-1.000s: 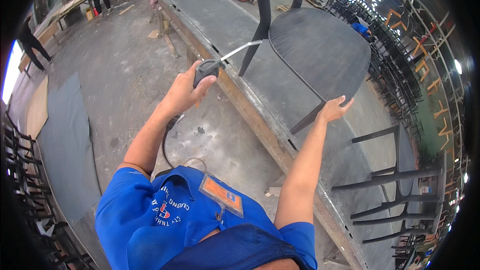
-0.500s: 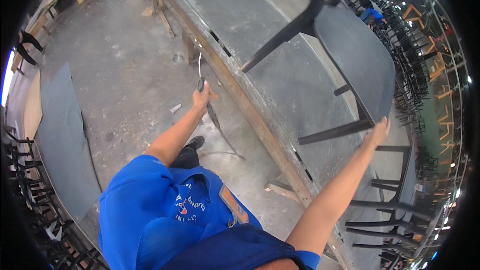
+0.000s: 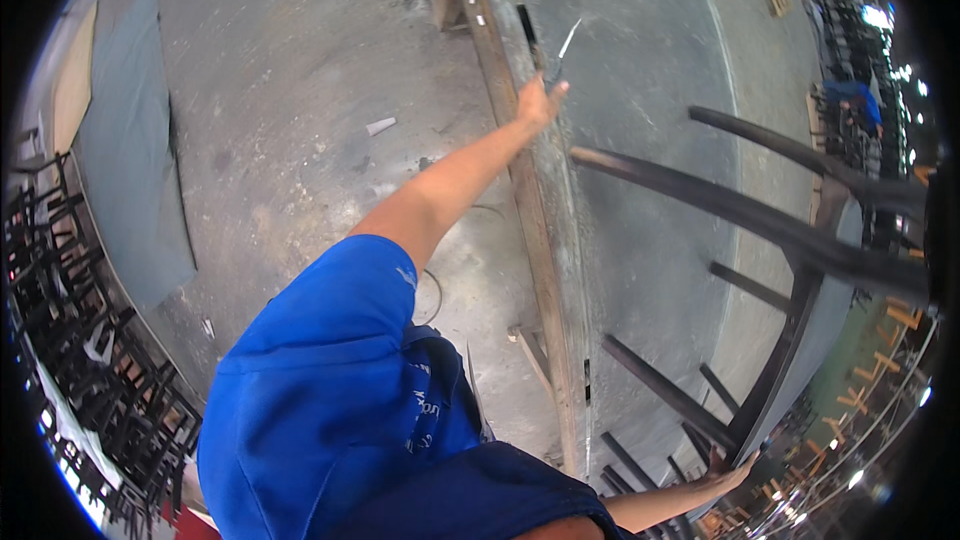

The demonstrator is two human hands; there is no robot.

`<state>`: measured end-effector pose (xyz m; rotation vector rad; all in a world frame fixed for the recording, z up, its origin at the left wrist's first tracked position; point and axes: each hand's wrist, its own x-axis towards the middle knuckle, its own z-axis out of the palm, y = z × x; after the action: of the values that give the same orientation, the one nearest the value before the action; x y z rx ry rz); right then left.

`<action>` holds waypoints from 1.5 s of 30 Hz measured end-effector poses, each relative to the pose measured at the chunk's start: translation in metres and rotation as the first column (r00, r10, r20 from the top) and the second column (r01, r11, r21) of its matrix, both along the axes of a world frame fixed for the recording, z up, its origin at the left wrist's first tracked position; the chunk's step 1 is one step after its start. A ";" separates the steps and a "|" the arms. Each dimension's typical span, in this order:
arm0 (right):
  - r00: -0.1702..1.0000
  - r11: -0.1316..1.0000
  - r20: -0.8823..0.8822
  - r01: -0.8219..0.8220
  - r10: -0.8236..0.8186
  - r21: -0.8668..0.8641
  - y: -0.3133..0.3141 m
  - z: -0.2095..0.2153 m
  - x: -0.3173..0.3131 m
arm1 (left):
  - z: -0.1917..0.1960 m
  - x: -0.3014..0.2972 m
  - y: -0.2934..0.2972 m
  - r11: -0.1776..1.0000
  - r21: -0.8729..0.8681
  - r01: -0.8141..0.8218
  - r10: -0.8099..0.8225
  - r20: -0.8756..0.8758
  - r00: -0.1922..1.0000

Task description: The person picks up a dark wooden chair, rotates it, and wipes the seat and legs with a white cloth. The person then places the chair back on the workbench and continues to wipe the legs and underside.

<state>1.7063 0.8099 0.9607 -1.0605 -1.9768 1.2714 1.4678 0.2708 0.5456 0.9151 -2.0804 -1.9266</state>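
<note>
My left hand [image 3: 540, 105] is closed around an air blow gun, whose thin pale nozzle [image 3: 569, 38] points away over the table's edge. A dark wooden chair [image 3: 785, 345] is tipped over on the long grey table [image 3: 655, 270], with its legs toward the left and its seat seen nearly edge-on. One long leg ends close to my left hand. At the near corner of the seat, my right hand [image 3: 728, 480] has its thumb on one side and its fingers stretched along the other. The blow gun's grip is mostly hidden by my fingers.
More dark chair legs [image 3: 630, 460] show beyond my right forearm. A wooden rail [image 3: 535, 240] runs along the table's near side. Stacked dark chair frames [image 3: 80, 340] stand at the left beside a grey sheet [image 3: 130, 160]. A person in blue [image 3: 855, 105] is far right.
My left hand has carried the blow gun right, from above the floor to the table's edge. The chair has turned so its legs point left; my right hand has moved nearer to me along with it.
</note>
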 end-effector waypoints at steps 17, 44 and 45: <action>0.855 0.457 0.473 -0.341 -0.212 0.822 0.058 0.027 -0.009 | -0.113 0.248 -0.033 0.964 -0.259 0.056 0.008 0.241 0.971; 0.498 0.462 0.740 -0.579 -0.453 0.672 0.049 0.044 0.002 | -0.226 -0.127 -0.173 0.839 0.212 -0.500 0.369 0.453 0.812; 0.495 0.467 0.736 -0.570 -0.461 0.676 0.051 0.046 0.006 | -0.231 -0.134 -0.172 0.775 0.296 -0.558 0.399 0.455 0.796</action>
<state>1.7122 0.8610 1.0067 -1.0611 -2.8430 -0.7410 1.3342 0.0983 0.3149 1.8324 -1.3473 -2.0297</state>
